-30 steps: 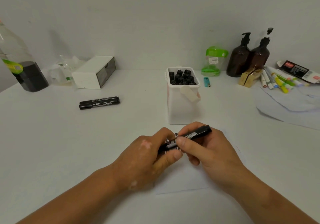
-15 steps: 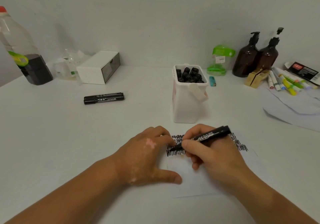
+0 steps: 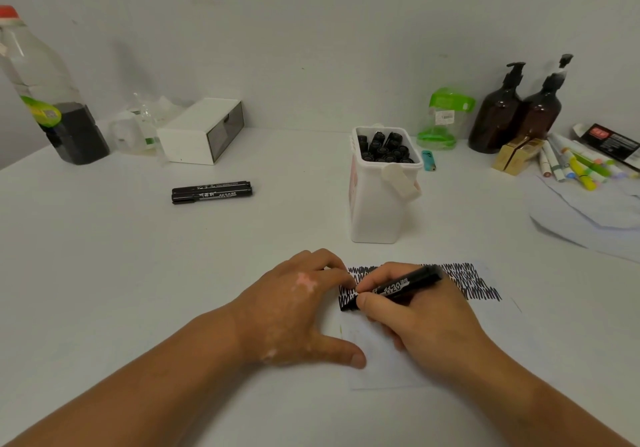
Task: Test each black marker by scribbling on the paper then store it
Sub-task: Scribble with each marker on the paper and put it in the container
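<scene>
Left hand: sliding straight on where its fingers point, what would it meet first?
Probably the right hand gripping the black marker, just beyond the fingertips of the left hand over the scribbled paper; the white container stands farther back. Depth is hard to judge.

Dim even indoor light, soft faint shadows, greenish cast, wide-angle bending at edges, mostly sharp
</scene>
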